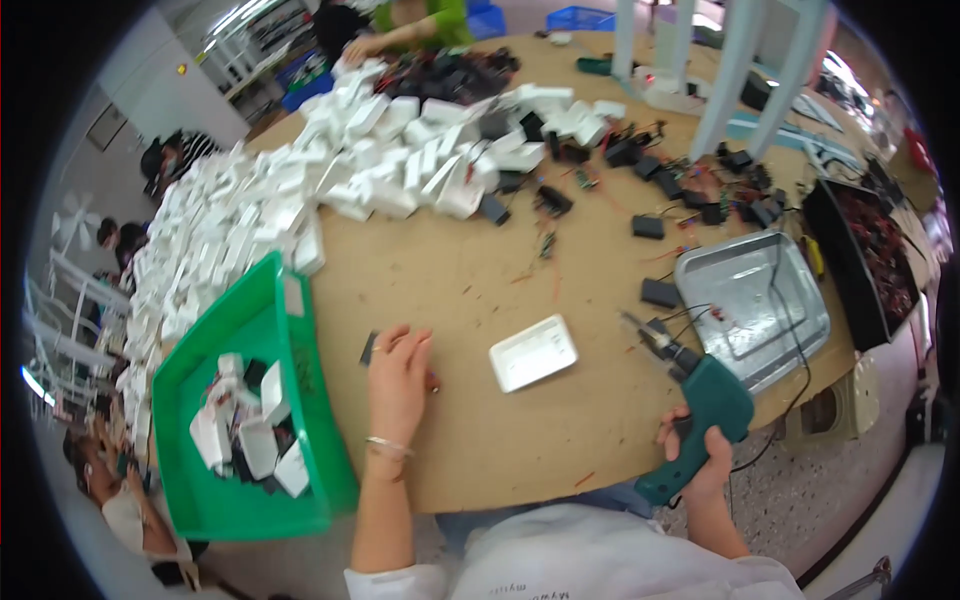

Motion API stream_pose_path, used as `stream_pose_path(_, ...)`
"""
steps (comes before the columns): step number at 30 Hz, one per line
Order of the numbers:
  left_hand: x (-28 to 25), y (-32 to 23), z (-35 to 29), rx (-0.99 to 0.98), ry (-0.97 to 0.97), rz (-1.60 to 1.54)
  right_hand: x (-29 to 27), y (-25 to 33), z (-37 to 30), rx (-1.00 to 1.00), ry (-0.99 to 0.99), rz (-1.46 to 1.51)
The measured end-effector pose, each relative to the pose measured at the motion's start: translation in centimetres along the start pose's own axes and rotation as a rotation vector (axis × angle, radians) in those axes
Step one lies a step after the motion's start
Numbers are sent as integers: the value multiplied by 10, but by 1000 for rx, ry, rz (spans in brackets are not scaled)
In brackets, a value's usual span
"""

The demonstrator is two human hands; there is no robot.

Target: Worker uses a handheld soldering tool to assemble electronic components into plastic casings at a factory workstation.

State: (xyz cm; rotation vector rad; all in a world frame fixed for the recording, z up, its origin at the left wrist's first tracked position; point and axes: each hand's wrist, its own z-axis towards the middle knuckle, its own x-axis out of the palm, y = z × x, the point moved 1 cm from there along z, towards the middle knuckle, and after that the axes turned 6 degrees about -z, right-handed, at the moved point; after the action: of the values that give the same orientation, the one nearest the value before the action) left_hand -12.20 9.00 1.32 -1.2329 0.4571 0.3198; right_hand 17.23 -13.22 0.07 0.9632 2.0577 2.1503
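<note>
My right hand (pixel 700 462) is wrapped round the handle of a green pistol-shaped electric drill (pixel 715 405), its metal front end pointing up and left over the table. My left hand (pixel 398 372) is palm down near the green bin, with its fingers bent over a small black part (pixel 369 348). Some of that part is hidden under the fingers, and a bit of red shows by the thumb side. Between my hands an open white plastic case half (pixel 534 353) lies on the table, its hollow side up.
A green bin (pixel 318 400) holding white cases and dark parts stands at left. White cases (pixel 230 215) are heaped behind it. Black boxes with wires (pixel 648 227) lie scattered at the back right, near a metal tray (pixel 750 370) and a black crate (pixel 822 235). Another person (pixel 425 22) works opposite.
</note>
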Motion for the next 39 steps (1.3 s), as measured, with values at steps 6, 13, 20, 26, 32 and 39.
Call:
stream_pose_path(6, 0, -39, -19, 243, -373, 879, 0, 2, 6, -73, -2, -10)
stream_pose_path(13, 10, -38, -22, -142, -294, 111, 0, 2, 4, -94, -12, -19)
stream_pose_path(20, 16, -8, -36, -150, -134, -121, 2, 4, -6, -46, -29, -32)
stream_pose_path(26, 16, -20, -28, 10, -68, 142, 2, 5, 0, -57, -17, -15)
stream_pose_path(32, 35, -37, -18, -107, 11, -213, 1, 6, 4, -70, 13, -59)
stream_pose_path(39, 86, -65, -24, 290, 233, -81, -4, 1, -3, -83, 60, -99)
